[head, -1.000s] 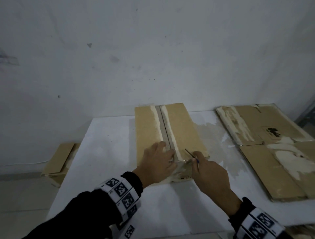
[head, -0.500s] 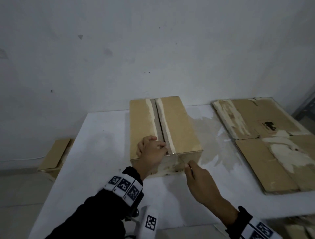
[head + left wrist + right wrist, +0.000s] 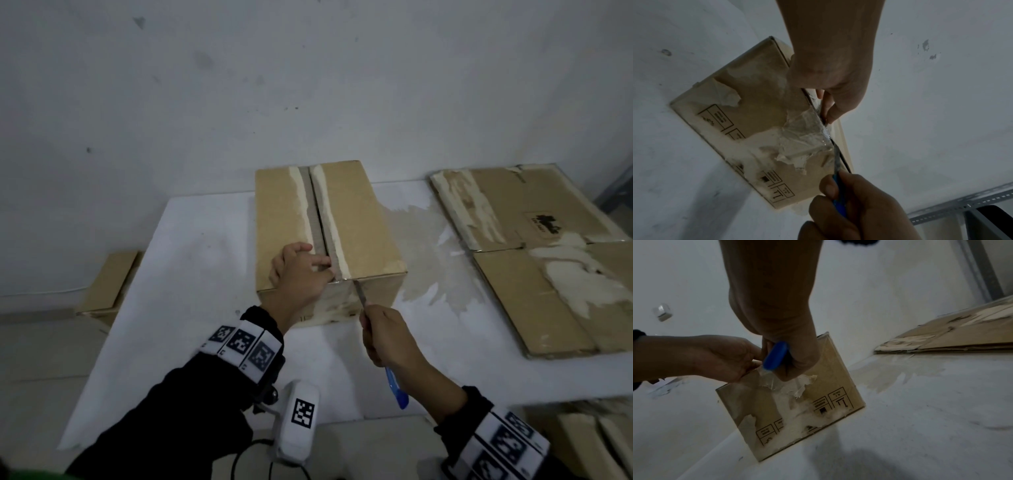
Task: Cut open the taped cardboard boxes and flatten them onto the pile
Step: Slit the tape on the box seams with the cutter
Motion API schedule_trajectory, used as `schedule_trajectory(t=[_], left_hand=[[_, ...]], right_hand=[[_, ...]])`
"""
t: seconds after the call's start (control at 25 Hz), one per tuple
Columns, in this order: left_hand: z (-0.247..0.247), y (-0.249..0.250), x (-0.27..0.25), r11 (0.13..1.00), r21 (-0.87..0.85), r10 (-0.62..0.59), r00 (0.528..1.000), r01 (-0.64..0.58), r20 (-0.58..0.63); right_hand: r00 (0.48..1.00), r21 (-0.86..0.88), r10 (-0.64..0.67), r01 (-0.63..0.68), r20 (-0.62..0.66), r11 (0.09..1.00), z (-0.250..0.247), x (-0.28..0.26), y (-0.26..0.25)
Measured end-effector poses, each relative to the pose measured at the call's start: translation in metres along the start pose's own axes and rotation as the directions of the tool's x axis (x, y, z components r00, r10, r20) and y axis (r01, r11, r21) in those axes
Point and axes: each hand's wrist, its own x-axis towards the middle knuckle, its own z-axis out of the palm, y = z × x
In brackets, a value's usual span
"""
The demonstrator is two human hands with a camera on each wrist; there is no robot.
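left hand (image 3: 301, 274) curled on brown cardboard box (image 3: 359, 226), right hand (image 3: 390, 337) gripping blue knife (image 3: 395, 387), crinkled tape (image 3: 807, 134)

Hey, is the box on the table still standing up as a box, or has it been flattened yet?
Still standing: the box keeps its full height, unlike the flattened pile beside it.
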Motion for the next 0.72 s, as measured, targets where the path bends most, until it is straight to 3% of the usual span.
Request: schedule_trajectory(t=[0.12, 0.24, 0.36, 0.72], left_hand=[[-0.001, 0.002, -0.001, 1.0, 0.014, -0.006, 1.0, 0.006, -0.005], [-0.003, 0.004, -0.004, 0.999, 0.03, -0.011, 1.0, 0.012, -0.008], [-0.005, 0.007, -0.008, 0.999, 0.032, -0.011, 1.0, 0.011, 0.001], [-0.005, 0.003, -0.006, 1.0, -0.024, 0.006, 1.0, -0.006, 0.001]], right_hand=[[0.994, 0.159, 0.091, -0.101, 0.066, 0.982, 0.003, -0.002, -0.002], [0.998, 0.198, 0.013, -0.025, 0.062, 0.98, 0.004, -0.003, -0.002], [0.996, 0.261, 0.026, -0.048, 0.087, 0.964, 0.005, -0.002, -0.005], [0.991, 0.268, 0.099, -0.12, 0.092, 0.956, 0.042, 0.003, -0.035]])
